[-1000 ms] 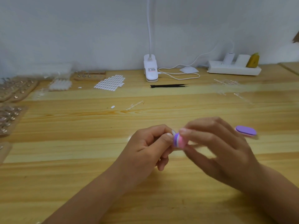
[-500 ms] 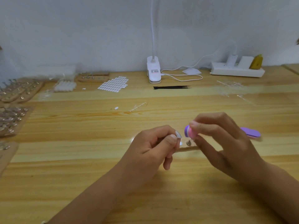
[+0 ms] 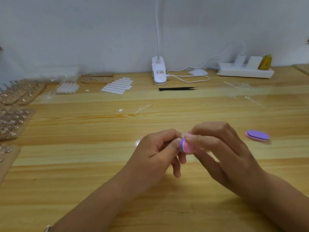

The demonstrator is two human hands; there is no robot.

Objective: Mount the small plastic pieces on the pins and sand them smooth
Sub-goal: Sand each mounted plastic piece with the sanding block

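1. The small plastic piece [image 3: 182, 136] shows only as a pale sliver between the two hands. It is well in front of the lamp base [image 3: 159, 71] and slightly to its right. Fingers hide whether it sits on a pin.
2. The left hand [image 3: 158, 151] pinches the piece, or its hidden holder, between thumb and forefinger, with the other fingers curled beneath.
3. The right hand [image 3: 222, 156] grips a pink-and-purple sanding block [image 3: 185, 146], with its purple face laid against the piece's tip.
4. To sand well, I judge the left pinch should stay firm and close to the tip so the piece cannot flex. The block should pass lightly, following the curve, and the edge should be checked often, as thin plastic can lose its shape quickly.
5. Counted on the wooden table [image 3: 83, 164]:
   - Two blocks: the one in hand, and a spare sanding block [image 3: 257, 135] far to the right in front of the lamp base.
   - One pair of black tweezers [image 3: 177, 89] just in front of the lamp base.
   - One sheet of white ovals [image 3: 117, 85] to its left.
   - One loose white oval [image 3: 120, 110] in front of that sheet.
   - One power strip [image 3: 245, 72] to its right.
   - Several pin boards [image 3: 15, 121] far to the left, cut off by the frame, so I cannot count them.
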